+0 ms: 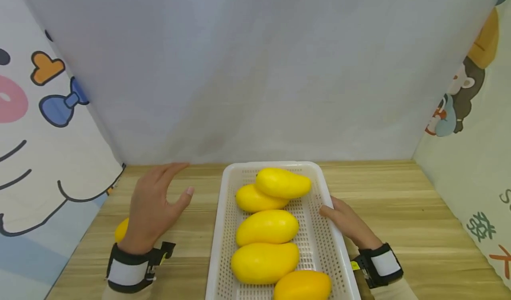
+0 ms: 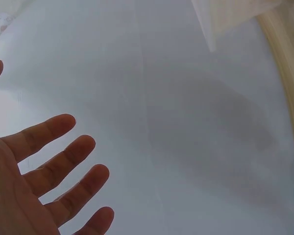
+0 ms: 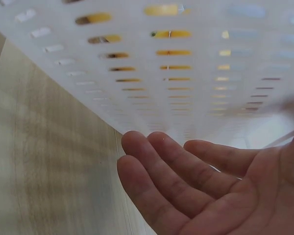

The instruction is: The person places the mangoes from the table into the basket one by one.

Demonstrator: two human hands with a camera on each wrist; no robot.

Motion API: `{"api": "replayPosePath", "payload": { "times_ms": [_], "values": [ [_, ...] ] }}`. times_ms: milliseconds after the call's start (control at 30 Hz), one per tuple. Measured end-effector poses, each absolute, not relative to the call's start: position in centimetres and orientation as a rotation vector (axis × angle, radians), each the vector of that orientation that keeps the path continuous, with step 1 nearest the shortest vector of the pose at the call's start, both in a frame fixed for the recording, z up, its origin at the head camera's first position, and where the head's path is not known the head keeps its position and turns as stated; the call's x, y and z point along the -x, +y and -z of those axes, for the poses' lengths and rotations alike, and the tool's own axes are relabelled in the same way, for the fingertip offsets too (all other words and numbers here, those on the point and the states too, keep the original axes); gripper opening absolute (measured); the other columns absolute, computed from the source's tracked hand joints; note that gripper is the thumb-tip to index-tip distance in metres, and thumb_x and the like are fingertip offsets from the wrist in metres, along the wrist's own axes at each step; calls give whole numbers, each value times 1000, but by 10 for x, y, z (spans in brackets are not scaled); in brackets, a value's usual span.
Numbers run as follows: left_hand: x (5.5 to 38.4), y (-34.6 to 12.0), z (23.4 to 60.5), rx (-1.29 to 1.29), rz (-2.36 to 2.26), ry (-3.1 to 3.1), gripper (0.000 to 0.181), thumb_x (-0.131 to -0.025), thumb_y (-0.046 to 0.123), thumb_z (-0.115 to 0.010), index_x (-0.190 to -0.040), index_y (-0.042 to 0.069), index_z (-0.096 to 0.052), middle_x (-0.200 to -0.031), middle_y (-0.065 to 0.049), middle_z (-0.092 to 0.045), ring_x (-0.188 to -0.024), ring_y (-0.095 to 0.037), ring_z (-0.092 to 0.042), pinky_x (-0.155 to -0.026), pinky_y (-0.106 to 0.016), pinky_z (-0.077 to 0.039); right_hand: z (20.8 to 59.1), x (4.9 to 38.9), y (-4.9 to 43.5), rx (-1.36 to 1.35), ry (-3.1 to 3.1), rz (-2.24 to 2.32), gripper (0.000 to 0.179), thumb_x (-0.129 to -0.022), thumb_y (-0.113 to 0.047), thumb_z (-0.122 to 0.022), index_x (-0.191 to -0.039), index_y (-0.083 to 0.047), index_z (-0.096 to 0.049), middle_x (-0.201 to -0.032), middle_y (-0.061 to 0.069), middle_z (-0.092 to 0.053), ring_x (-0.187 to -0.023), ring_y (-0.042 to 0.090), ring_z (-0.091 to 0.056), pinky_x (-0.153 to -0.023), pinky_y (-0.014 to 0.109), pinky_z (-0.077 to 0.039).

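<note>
A white perforated plastic basket [image 1: 336, 238] with several yellow mangoes [image 1: 267, 227] in it is in the lower middle of the head view. My right hand [image 1: 351, 222] grips its right side, thumb over the rim. From the right wrist view, the fingers [image 3: 174, 181] reach beneath the basket wall, and yellow shows through the slots. To the left of the basket, my left hand [image 1: 155, 207] is held apart from it, thumb and fingers spread, holding nothing. Another yellow mango [image 1: 121, 230] is partly hidden behind the left hand near the wrist.
The wood-grain table [image 1: 399, 211] extends on both sides of the basket. A pale grey-white sheet [image 1: 279, 78] rises behind the table. Printed cartoon panels stand at the left [image 1: 48, 171] and the right [image 1: 475, 158].
</note>
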State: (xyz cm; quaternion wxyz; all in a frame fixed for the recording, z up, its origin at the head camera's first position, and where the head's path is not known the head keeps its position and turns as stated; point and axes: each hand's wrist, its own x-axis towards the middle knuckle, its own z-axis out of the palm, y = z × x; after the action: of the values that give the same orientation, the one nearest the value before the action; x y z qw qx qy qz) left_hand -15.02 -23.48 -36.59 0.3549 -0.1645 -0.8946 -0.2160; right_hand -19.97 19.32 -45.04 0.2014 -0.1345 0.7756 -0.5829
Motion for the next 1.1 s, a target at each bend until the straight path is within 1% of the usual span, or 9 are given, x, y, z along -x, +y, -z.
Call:
{"api": "replayPosePath", "payload": {
  "times_ms": [167,367,500,667,767,1000,1100],
  "values": [
    [147,-245,370,362,524,-2356,51,-83,32,-69,-130,10,-67,-121,-15,-67,-112,-38,-60,-87,-59,-44,450,201,193,372,2162,1629,54,-103,-15,-44,-153,2,-31,-119,33,-59,-85,37,-72,-63,49,-60],
    [144,-256,373,280,515,-2371,51,-82,29,-71,-128,7,-67,-122,-19,-66,-112,-42,-59,-91,-61,-42,450,201,193,377,2159,1631,55,-104,-15,-43,-155,0,-29,-122,35,-57,-87,38,-71,-63,49,-60],
    [145,-262,374,261,494,-2373,51,-83,30,-71,-129,7,-67,-122,-21,-66,-111,-43,-59,-90,-62,-43,450,200,193,371,2162,1636,56,-103,-14,-42,-156,0,-27,-124,36,-57,-87,39,-71,-62,49,-60],
    [143,-271,377,213,440,-2394,54,-82,32,-74,-129,7,-67,-121,-22,-67,-108,-45,-59,-87,-62,-44,450,200,193,373,2179,1621,55,-103,-15,-43,-155,0,-29,-122,34,-58,-85,37,-72,-62,48,-60],
    [141,-277,379,192,431,-2403,56,-80,32,-76,-129,6,-67,-121,-22,-67,-109,-44,-59,-87,-61,-45,450,200,193,368,2185,1615,55,-103,-16,-43,-154,0,-30,-120,33,-59,-84,36,-72,-62,48,-61],
    [135,-290,388,158,425,-2435,60,-78,34,-79,-129,4,-66,-122,-23,-66,-111,-46,-57,-90,-62,-43,450,201,192,374,2181,1614,55,-103,-16,-44,-154,-1,-30,-120,33,-59,-84,36,-72,-62,48,-60],
    [134,-297,392,159,393,-2464,62,-78,35,-80,-129,3,-65,-121,-24,-65,-110,-47,-57,-90,-64,-44,450,201,191,372,2178,1612,56,-103,-16,-44,-154,-1,-30,-120,32,-60,-84,36,-72,-62,48,-61]
  ]
}}
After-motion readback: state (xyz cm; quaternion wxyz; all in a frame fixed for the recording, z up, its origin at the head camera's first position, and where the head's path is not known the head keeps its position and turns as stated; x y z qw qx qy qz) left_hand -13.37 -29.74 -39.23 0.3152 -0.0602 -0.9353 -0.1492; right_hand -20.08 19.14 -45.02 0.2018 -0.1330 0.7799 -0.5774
